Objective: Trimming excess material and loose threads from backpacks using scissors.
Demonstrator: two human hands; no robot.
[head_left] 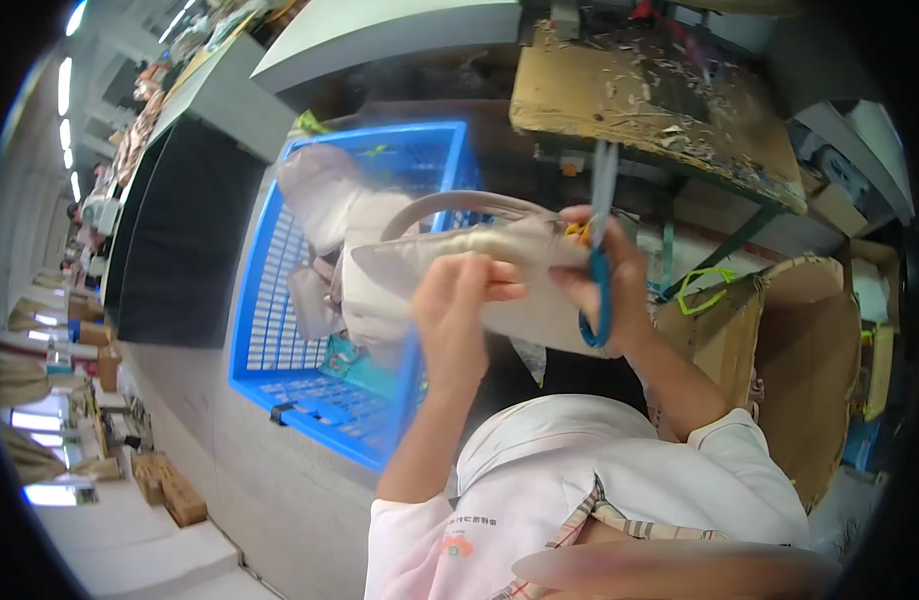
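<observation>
A cream handbag (524, 265) with a curved carrying handle (449, 203) is held up in front of me, above my lap. My right hand (624, 275) grips a pair of scissors (599, 290) with teal handles, blades pointing up, and its fingers also touch the bag's right end. A small orange-yellow piece (577, 232) shows by those fingers. At the bag's near side, my left hand (459, 310) is closed with its fingertips together; whatever is between them is too small to make out. Beyond the bag, more beige bags (324, 200) lie in a blue plastic crate (379, 132).
A teal piece (354, 368) lies in the crate's bottom. At the far right stands a worn worktable (569, 95) strewn with scraps. An open cardboard box (804, 390) and a neon-green frame-like thing (707, 290) are at my right. A black panel (184, 240) rises left of the crate.
</observation>
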